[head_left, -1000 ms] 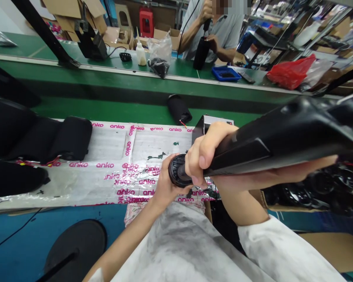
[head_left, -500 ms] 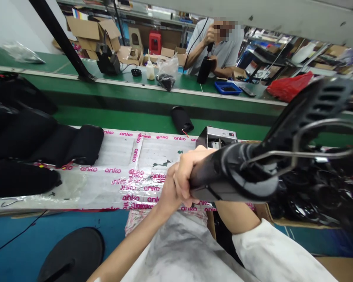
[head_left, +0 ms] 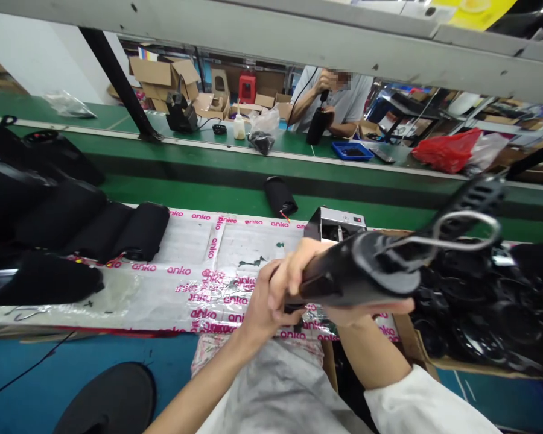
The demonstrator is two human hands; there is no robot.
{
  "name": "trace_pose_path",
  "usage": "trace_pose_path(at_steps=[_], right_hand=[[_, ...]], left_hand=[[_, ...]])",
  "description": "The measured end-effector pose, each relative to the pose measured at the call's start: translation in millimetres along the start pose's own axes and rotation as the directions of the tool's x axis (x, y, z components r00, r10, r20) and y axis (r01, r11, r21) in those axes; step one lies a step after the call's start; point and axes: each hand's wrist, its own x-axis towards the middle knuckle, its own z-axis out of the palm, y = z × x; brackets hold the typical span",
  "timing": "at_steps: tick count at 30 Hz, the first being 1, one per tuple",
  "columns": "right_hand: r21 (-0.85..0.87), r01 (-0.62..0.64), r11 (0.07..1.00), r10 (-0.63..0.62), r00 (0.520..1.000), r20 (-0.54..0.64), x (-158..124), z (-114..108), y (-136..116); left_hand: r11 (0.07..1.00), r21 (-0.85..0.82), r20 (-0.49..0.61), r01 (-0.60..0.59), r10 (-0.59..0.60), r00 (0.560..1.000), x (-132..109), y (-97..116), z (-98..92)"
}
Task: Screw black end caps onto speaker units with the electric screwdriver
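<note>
The left hand [head_left: 274, 295] closes tight on the near end of a black tube [head_left: 357, 271]. The right hand [head_left: 366, 310] lies open under it to bear its weight, high above the plastic sheet [head_left: 172, 289].

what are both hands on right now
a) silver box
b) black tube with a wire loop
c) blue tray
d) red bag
b, the left hand grips the near end of the black tube, and the right hand sits under it.
</note>
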Motion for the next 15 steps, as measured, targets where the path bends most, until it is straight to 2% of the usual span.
trace_pose_path(at_steps=[2, 3, 5, 6, 8, 10, 11, 12, 15], right_hand=[[-0.015, 0.136, 0.991, -0.137, 0.983, -0.121, -4, -5, -19], [-0.077, 0.196, 0.978, -0.208, 0.953, -0.219, -8, -10, -33], [-0.251, 0.268, 0.93, -0.354, 0.833, -0.424, -24, -25, -65], [-0.305, 0.22, 0.927, -0.353, 0.787, -0.506, -35, -35, -80], [-0.42, 0.161, 0.893, -0.413, 0.663, -0.625, -62, -55, -100], [-0.464, -0.025, 0.885, -0.37, 0.568, -0.735, -93, -77, -99], [-0.43, -0.151, 0.89, -0.289, 0.543, -0.789, -109, -88, -91], [-0.367, -0.274, 0.889, -0.175, 0.537, -0.825, -123, -98, -80], [-0.27, -0.484, 0.832, 0.002, 0.489, -0.872, -160, -122, -37]], left_hand=[[0.999, 0.033, 0.024, -0.04, 0.039, 0.999, 6, 5, -11.1], [0.997, 0.053, 0.044, -0.05, 0.048, 0.998, 12, 8, -18.4], [0.996, 0.081, 0.088, -0.031, 0.024, 0.996, 27, 9, -35.3], [0.997, 0.082, 0.108, -0.002, -0.007, 0.994, 36, 7, -44.4], [0.995, 0.074, 0.114, 0.072, -0.08, 0.99, 61, 0, -62.8], [0.988, 0.07, 0.081, 0.14, -0.146, 0.986, 93, -12, -80.3], [0.984, 0.07, 0.066, 0.166, -0.171, 0.983, 111, -18, -88.3], [0.981, 0.068, 0.02, 0.184, -0.186, 0.982, 131, -25, -95.7], [0.972, 0.109, -0.198, 0.206, -0.182, 0.963, 192, -46, -113.2]])
